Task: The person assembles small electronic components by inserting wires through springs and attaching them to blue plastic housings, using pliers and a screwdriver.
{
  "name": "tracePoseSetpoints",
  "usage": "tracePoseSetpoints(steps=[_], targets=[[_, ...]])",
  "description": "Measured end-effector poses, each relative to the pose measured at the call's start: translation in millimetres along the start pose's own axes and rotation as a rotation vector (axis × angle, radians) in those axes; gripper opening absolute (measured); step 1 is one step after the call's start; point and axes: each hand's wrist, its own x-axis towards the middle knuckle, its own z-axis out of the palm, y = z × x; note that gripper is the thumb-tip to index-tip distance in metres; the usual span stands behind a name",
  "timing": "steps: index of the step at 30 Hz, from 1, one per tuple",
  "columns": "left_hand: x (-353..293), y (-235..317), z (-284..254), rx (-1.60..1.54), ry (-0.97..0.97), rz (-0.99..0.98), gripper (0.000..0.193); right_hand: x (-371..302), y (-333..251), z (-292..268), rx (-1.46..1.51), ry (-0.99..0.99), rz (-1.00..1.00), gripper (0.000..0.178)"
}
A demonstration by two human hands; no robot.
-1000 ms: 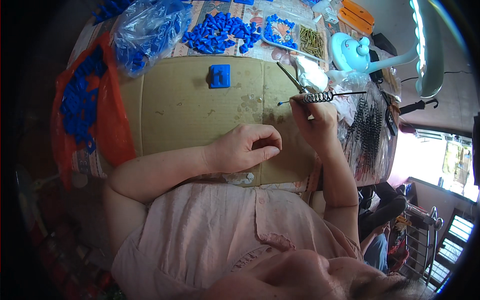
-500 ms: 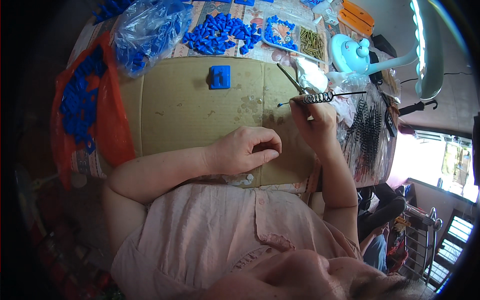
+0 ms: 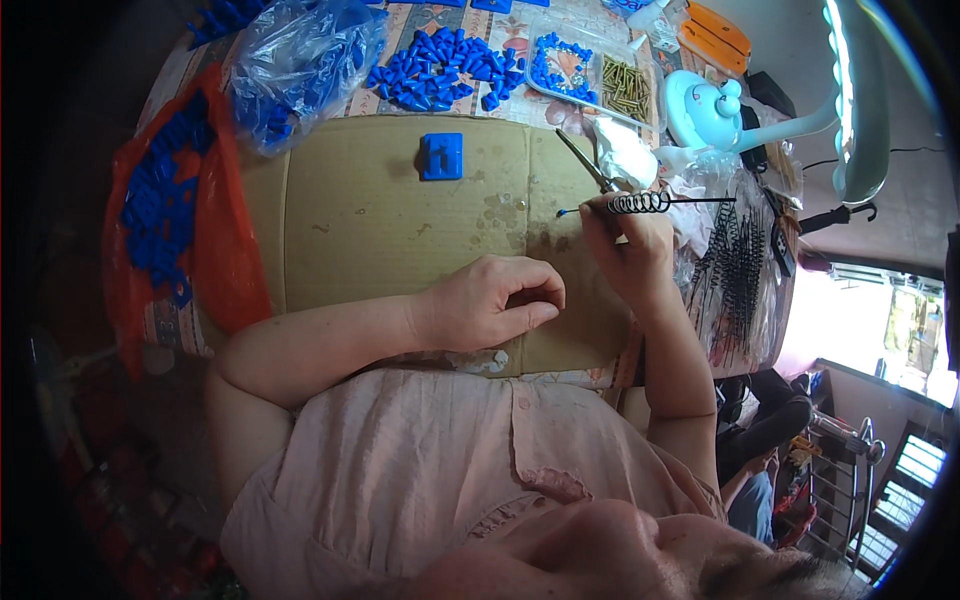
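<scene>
My right hand (image 3: 640,240) pinches a black coiled spring (image 3: 642,203) with a long straight wire end pointing right. A small blue tip (image 3: 562,213) pokes out past the fingertips on the left. Just behind those fingers, a dark slim tool like tweezers (image 3: 583,157) lies slanted; its lower end is hidden. My left hand (image 3: 495,300) rests over the near part of the cardboard, fingers curled and thumb near the index fingertip, with nothing visible in it. A square blue plastic piece (image 3: 443,157) with a raised shape sits on the cardboard farther off.
Brown cardboard (image 3: 360,220) covers the work surface. Behind it are a pile of blue cone-shaped parts (image 3: 430,70) and a clear box with small blue pieces (image 3: 560,70) and brass-coloured pins (image 3: 625,88). An orange bag (image 3: 225,230) stands left; black springs (image 3: 735,270) and a lamp (image 3: 700,105) right.
Almost nothing differs. The whole view has shifted very slightly, and the spring in my right hand sits a touch farther right.
</scene>
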Motion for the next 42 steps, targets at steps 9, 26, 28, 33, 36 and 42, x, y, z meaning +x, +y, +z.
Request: tracePoseSetpoints(steps=[9,26,28,33,36,42], targets=[[0.3,0.0,-0.8,-0.008,-0.009,-0.005,0.012,1.5,-0.7,0.3,-0.006,0.016,-0.013,0.011],[-1.2,2.8,-2.3,0.032,-0.032,-0.053,0.012,2.8,-0.4,-4.0,-0.048,-0.019,-0.078,0.008],[-1.2,1.3,-1.5,0.028,-0.023,-0.038,0.012,2.3,-0.7,-3.7,-0.047,-0.021,-0.075,0.007],[-0.6,1.8,-2.1,0.014,-0.024,-0.013,0.015,1.9,-2.9,-1.3,-0.019,0.008,-0.032,0.010],[-0.6,5.6,-3.4,-0.004,-0.037,-0.050,0.015,2.3,-3.3,-1.3,-0.013,0.012,-0.028,0.010],[-0.6,2.0,-2.4,0.023,-0.027,-0.011,0.015,2.7,-3.0,-1.4,-0.006,0.006,-0.022,0.010]])
